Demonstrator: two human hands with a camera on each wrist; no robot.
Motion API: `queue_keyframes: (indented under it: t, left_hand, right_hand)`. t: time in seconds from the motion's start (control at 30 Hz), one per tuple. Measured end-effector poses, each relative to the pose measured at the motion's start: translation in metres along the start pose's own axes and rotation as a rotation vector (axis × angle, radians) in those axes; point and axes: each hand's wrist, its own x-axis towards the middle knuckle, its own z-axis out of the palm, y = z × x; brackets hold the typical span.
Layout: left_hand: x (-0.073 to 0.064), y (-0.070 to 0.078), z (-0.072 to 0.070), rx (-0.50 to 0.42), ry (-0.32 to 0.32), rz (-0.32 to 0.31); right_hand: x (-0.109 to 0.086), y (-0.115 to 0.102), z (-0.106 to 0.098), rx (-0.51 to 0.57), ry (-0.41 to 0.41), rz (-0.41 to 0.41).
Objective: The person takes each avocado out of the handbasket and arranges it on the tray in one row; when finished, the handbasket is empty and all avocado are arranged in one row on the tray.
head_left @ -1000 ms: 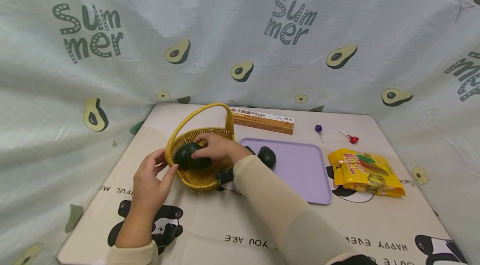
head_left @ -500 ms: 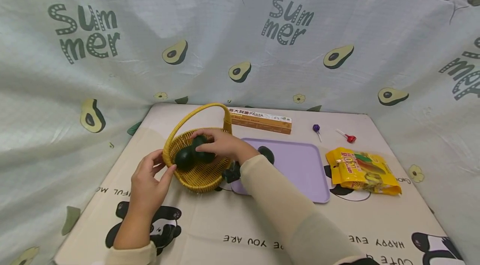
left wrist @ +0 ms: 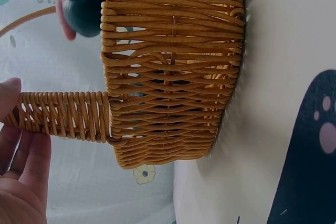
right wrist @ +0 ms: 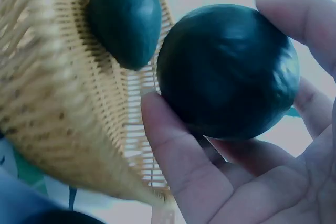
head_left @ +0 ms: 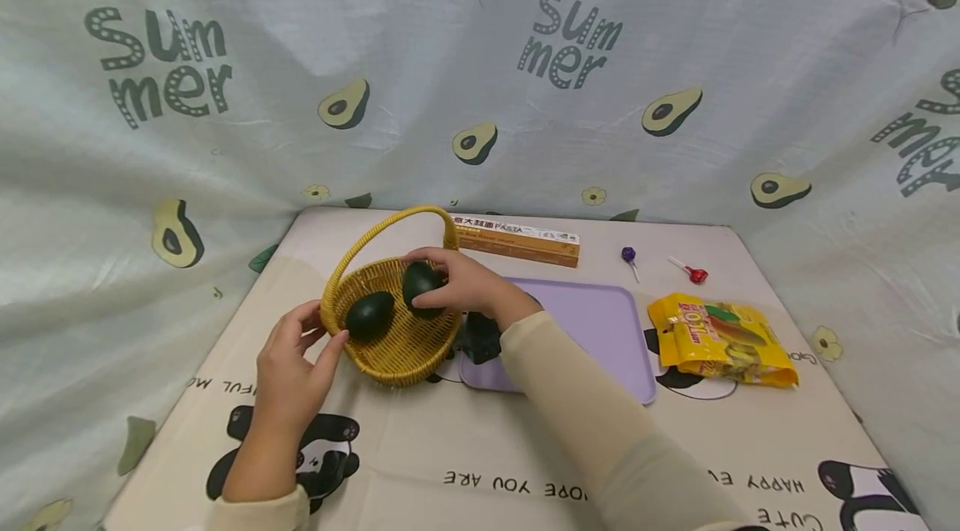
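Toward the near left corner of the table (head_left: 420, 431), a printed panda (head_left: 330, 460) lay under the left forearm. The left hand (head_left: 296, 364) pinched the base of the handle of a yellow wicker basket (head_left: 416, 352), thumb on one side, fingers on the other. The basket stood nearer the left edge than the right, with one dark green avocado (head_left: 370, 316) inside. A yellow bag (head_left: 723, 339) (fruit pictured on its front) lay near the right edge, just beside a lilac tray (head_left: 600, 331). The right hand (head_left: 465, 285) had its fingers clamped on a second avocado (head_left: 420, 289), at the basket's right rim. Red (head_left: 697, 275) and purple lollipops (head_left: 628, 253) lay toward the far right corner, a pasta box (head_left: 517, 242) near the far edge.
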Motion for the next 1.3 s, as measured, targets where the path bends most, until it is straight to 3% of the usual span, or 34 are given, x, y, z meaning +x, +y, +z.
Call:
queue_keyframes:
  t: [0.7,0.9,1.3]
  left_hand:
    - [-0.003,-0.001,-0.002,-0.006,0.029,0.035]
    - [-0.002,-0.002,0.0,-0.012,0.034,0.047]
    - [0.0,0.004,0.002,-0.01,0.026,0.033]
  right_hand:
    - [-0.045,0.016,-0.029,-0.134,0.182,-0.005]
    - [-0.062,0.026,-0.038,-0.088,0.248,-0.04]
    - [-0.09,0.039,-0.054,-0.042,0.407,0.095]
